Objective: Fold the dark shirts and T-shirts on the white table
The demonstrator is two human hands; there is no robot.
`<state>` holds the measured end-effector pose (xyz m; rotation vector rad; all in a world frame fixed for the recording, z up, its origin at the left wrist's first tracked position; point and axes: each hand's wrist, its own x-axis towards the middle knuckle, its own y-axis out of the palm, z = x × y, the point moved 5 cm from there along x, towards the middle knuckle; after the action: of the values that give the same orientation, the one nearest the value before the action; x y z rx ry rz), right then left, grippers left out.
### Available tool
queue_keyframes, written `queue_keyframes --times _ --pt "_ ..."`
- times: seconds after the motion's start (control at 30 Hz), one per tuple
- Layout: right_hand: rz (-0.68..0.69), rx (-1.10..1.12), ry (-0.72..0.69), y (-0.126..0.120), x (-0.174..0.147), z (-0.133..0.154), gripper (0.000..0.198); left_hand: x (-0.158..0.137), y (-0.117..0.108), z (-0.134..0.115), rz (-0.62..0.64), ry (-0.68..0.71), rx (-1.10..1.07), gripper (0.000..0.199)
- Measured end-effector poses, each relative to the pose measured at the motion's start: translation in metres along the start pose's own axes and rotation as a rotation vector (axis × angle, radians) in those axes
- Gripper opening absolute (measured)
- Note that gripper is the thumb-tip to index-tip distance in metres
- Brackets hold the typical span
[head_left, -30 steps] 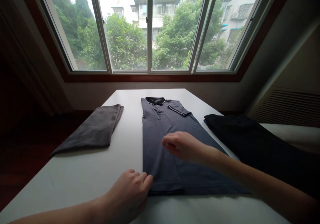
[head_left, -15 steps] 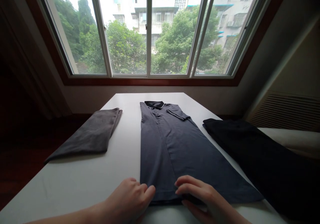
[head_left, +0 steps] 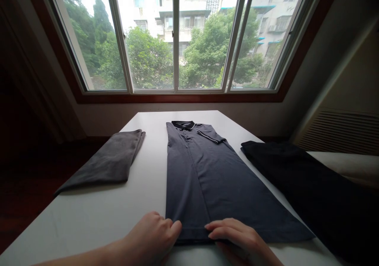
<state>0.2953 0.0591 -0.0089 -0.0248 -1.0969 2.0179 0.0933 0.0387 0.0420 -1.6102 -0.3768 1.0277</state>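
Right hand (head_left: 237,234) is now down at the hem (head_left: 192,236) of the shirt (head_left: 219,187), hold unclear; beside it, left hand (head_left: 155,232) pinches a corner (head_left: 180,239), so both apparently work there.

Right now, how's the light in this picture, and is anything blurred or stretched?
Head view: daylight comes through the window, the building outside looks washed out, and the black garment sinks into shadow. Head view again: the window's sides splay, probably wide-angle stretch; the polo shirt, left hand and right hand show no strong blur.
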Motion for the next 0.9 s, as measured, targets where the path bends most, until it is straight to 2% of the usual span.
queue_keyframes --times 0.13,0.4,0.7,0.9 --pt "-0.023 0.009 -0.036 0.0 0.002 0.001 0.024 0.0 0.0 -0.003 0.05 0.019 0.012 0.024" --pt "-0.021 -0.011 -0.027 0.001 0.001 0.001 0.024 0.002 0.003 -0.001 0.04 0.033 0.007 0.027" --pt "-0.024 -0.048 -0.086 -0.003 0.006 0.011 0.022 -0.002 -0.006 -0.004 0.118 0.017 0.019 0.029" --pt "-0.022 -0.062 -0.094 -0.004 0.006 0.012 0.022 0.003 0.004 -0.002 0.104 0.053 0.035 0.022"
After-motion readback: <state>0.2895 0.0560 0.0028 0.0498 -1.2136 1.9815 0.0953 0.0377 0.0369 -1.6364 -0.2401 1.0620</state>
